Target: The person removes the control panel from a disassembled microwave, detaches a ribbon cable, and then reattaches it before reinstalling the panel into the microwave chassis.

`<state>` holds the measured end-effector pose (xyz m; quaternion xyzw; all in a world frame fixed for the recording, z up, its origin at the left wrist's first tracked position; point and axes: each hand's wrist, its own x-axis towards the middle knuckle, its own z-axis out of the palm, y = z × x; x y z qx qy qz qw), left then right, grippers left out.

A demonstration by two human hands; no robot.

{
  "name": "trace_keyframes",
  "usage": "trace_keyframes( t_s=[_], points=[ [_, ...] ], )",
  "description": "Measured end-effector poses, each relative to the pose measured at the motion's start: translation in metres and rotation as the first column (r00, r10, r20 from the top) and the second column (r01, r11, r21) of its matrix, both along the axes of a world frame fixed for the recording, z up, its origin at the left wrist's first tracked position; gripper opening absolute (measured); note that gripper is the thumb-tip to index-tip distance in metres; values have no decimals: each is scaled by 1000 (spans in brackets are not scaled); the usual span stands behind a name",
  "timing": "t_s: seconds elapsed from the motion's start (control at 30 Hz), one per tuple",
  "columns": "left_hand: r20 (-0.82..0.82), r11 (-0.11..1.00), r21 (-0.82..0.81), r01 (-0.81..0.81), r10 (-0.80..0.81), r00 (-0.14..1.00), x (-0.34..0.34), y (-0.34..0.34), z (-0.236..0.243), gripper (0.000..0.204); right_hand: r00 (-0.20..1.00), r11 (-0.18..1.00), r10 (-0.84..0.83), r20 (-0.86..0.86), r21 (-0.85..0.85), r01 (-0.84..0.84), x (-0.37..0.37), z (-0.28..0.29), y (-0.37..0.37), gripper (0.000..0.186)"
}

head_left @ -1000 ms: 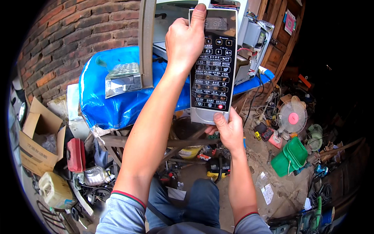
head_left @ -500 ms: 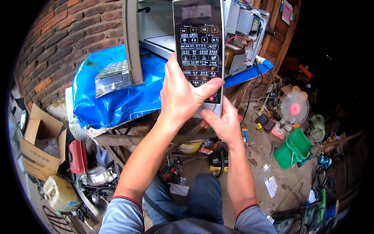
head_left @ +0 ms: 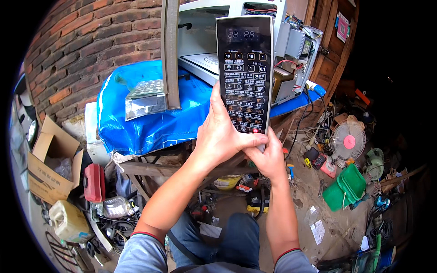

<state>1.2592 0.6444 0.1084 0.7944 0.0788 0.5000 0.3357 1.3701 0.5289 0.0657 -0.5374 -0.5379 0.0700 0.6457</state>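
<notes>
- Hands are holding up a long black button panel (head_left: pixel 245 73) in front of the open microwave (head_left: pixel 236 41).
- The left hand (head_left: pixel 223 136) is wrapping around the bottom of the panel from the left side, with its thumb lying across the front, near the red button.
- The right hand (head_left: pixel 271 157) is sitting just under the left one, gripping the bottom edge of the panel from below and behind.
- Both hands are closed tight on the panel, and both arms are reaching up and forward from the bottom of the picture.
- The panel is standing upright with its buttons facing the person, above the blue tarp (head_left: pixel 150 113) on the wooden table (head_left: pixel 154 166).
- A shiny metal piece (head_left: pixel 145 98) is lying on the tarp, to the left of the panel.
- One second ago the left hand was gripping the top of the panel; now it is down at the bottom, next to the right hand.
- Since half a second ago, the left hand is covering fewer of the buttons, so more of the panel is showing.
- A white fan (head_left: pixel 348 139) and a green crate (head_left: pixel 346 186) are sitting on the ground to the right.
</notes>
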Motion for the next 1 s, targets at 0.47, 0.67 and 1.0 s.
trace_keyframes(
  t_s=[0.47, 0.67, 1.0],
  points=[
    [189, 940, -210, 268, -229, 955, -1, 32, 4, 38, 968, 984, 179, -174, 20, -179, 1, 6, -5, 47],
    [69, 970, -91, -224, 230, 971, 12, 31, 66, 82, 997, 996, 80, -4, 35, -80, 2, -4, 6, 41],
    [211, 986, -127, -110, 135, 968, 7, 32, 102, 98, 946, 936, -289, 146, 252, 247, -47, 7, 33, 30]
  ],
)
